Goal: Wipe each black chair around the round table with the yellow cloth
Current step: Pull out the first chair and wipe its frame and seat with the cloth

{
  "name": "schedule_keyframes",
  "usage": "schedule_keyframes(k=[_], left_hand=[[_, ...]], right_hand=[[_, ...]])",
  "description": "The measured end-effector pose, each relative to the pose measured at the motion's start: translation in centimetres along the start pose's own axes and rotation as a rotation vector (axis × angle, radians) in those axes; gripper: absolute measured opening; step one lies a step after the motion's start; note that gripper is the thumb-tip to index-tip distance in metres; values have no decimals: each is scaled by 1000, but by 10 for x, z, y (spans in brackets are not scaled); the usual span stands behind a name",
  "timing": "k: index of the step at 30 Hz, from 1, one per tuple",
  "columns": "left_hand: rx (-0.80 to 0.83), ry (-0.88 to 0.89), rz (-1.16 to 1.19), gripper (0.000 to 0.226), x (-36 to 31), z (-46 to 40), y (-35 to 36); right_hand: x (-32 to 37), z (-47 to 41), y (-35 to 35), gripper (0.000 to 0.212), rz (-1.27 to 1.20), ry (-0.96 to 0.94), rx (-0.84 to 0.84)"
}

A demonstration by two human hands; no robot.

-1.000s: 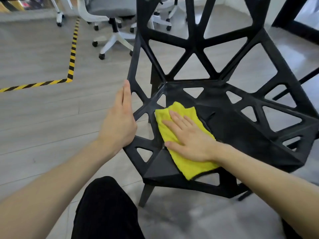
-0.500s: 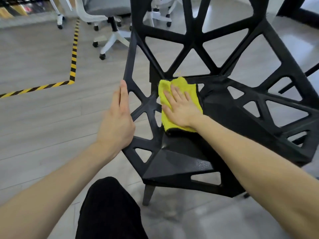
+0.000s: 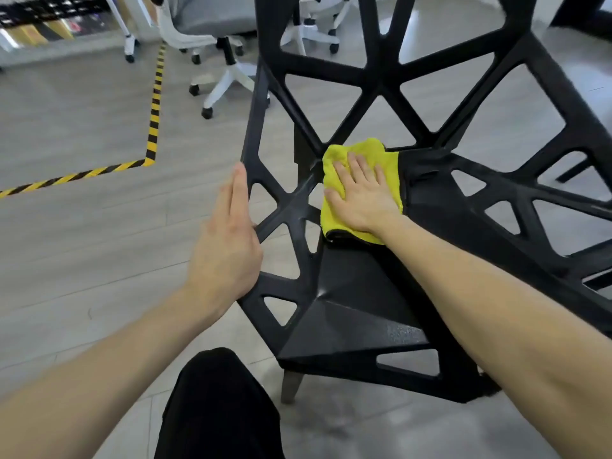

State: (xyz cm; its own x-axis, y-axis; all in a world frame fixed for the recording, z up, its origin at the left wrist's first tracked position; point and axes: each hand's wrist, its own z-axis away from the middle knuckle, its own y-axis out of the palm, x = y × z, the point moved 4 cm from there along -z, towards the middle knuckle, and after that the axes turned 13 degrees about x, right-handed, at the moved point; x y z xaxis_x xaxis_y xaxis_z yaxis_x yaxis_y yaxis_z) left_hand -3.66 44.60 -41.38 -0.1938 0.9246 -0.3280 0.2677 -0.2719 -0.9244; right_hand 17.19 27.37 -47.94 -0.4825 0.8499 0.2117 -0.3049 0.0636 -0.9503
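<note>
A grey wood-look plank floor [image 3: 82, 246] fills the scene. On it, taking up most of the right side, stands one black plastic chair with a lattice of triangular openings [image 3: 357, 303]; its backrest rises at the far side and its seat slopes toward the near edge. Through the openings the floor shows, along with the bases of two white swivel office chairs with grey seats [image 3: 225, 38] standing at the far side, one to the left of the black chair's back and one behind it. A yellow-and-black striped tape line [image 3: 154, 104] runs along the floor on the left, bending at a corner toward the left edge. At the near edge, a black-trousered knee [image 3: 218, 402] sits between the two bare forearms.

The left hand [image 3: 228, 246] rests on the left rim of the black chair with straight fingers, nothing gripped. The right hand [image 3: 361, 197] lies flat, fingers spread and relaxed, pressing a folded yellow microfibre cloth [image 3: 331, 213] onto the far left part of the seat, just where seat and backrest meet. The hand covers much of the cloth.

No readable writing shows anywhere.
</note>
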Motion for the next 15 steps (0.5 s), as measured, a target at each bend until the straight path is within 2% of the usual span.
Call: schedule_keyframes(k=[2,5,7,9,11,13,15], left_hand=[[12,-19,26,83,-1,0,-1],[12,-11,30,86,-1,1,-2],[3,0,4,86,-2,2,-1],[3,11,26,84,-2,2,0],[-3,4,61,83,-2,2,0],[-5,-12,67,83,-3,2,0],[-14,-17,51,83,-4,2,1]], right_hand=[[27,26,8,79,-41,-81,61],[54,107,25,95,-65,-296,132],[52,145,25,91,-71,-484,188],[32,141,19,83,-51,-578,216],[14,96,14,78,-2,-494,135],[8,37,5,78,-47,-258,39],[17,7,-1,67,-126,-128,-34]])
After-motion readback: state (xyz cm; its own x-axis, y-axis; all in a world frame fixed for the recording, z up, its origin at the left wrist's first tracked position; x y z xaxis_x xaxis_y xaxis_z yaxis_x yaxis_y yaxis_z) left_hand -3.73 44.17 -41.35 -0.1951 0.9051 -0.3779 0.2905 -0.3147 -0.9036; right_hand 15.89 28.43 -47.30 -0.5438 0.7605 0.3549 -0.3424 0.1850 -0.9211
